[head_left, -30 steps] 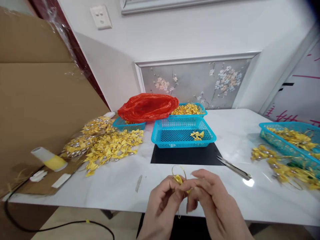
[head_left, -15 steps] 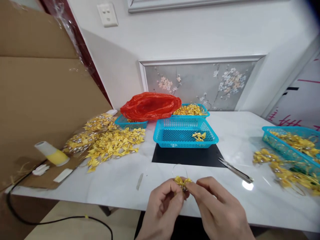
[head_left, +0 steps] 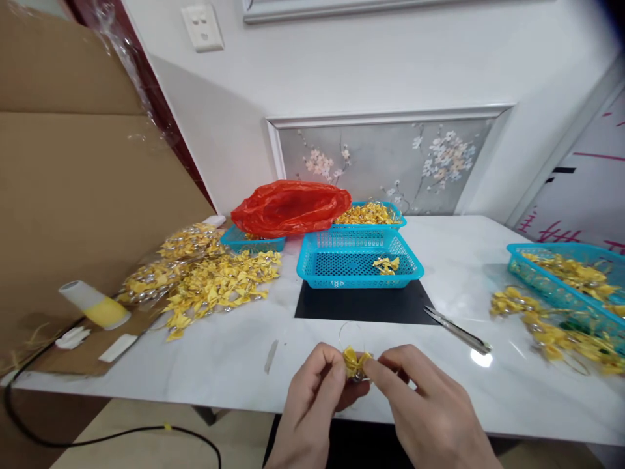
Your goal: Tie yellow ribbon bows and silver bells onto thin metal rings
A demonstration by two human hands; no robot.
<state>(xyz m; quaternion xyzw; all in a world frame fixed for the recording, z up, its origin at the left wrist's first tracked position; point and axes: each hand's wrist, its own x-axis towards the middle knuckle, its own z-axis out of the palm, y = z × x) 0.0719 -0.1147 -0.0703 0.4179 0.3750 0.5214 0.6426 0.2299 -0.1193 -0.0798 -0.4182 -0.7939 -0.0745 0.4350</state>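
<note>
A small yellow ribbon bow point(head_left: 352, 362) with silvery beads and a thin looped cord is held above the front edge of the table. My left hand point(head_left: 315, 400) pinches its left side between thumb and fingers. On its right side, the fingers of my right hand point(head_left: 424, 400) are closed against the ribbon. Beyond my hands, a blue plastic basket point(head_left: 359, 283) holds a few similar yellow bows point(head_left: 387, 265) and stands partly on a black mat point(head_left: 361, 306). A pair of metal tweezers point(head_left: 459, 331) lies to the right of the mat.
Heaps of yellow bows point(head_left: 219, 280) lie at left, beside a yellow-and-white cone point(head_left: 95, 305). A red plastic bag point(head_left: 288, 208) rests over a blue basket point(head_left: 254, 242) behind. Another blue basket point(head_left: 561, 283) of bows stands at right, with loose bows point(head_left: 549, 332) before it.
The bow has turned a little in my hands, and my left fingers have shifted on it, showing more ribbon and beads. The whole view has moved slightly.
</note>
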